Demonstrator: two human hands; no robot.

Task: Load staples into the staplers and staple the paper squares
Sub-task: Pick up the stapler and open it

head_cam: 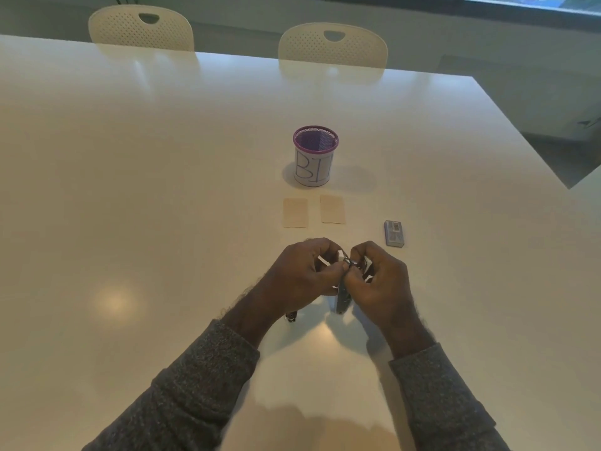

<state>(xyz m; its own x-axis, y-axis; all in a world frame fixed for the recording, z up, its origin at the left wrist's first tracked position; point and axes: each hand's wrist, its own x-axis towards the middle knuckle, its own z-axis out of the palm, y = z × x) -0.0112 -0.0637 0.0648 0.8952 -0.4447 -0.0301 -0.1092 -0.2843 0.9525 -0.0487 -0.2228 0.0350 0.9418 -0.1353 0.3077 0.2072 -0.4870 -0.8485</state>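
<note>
Stapler (342, 299) is right between your two hands, low-centre on the white worktop (162, 190), standing more or less on end with its silver body poking down below your fingers. Can't read any brand on it, too small and half covered.

Writing-wise, the only thing legible is on the purple mesh cup (315, 156) further back: it's got a white paper wrap with big blue hand-drawn letters, "BI" and then it curves out of sight. The little grey staple box (394, 233) off to your right has a barcode-looking label on top, but the print is way too tiny to make out.

Your left hand (302, 278) is curled in tight, fingers (320, 252) bent over the top end of the stapler and pinching it. Your right hand (379, 281) is doing the same from the other side, fingertips bunched up and meeting the left ones right at a small shiny metal bit at the top. Whether that's a staple strip or part of the stapler I honestly can't tell. Neither hand is loose; both are closed down on the thing.

Two tan paper squares (295, 212) sit side by side, flat, between your hands and the cup, not touching each other. Something small and dark (291, 317) peeks out from under your left wrist, can't say what.
</note>
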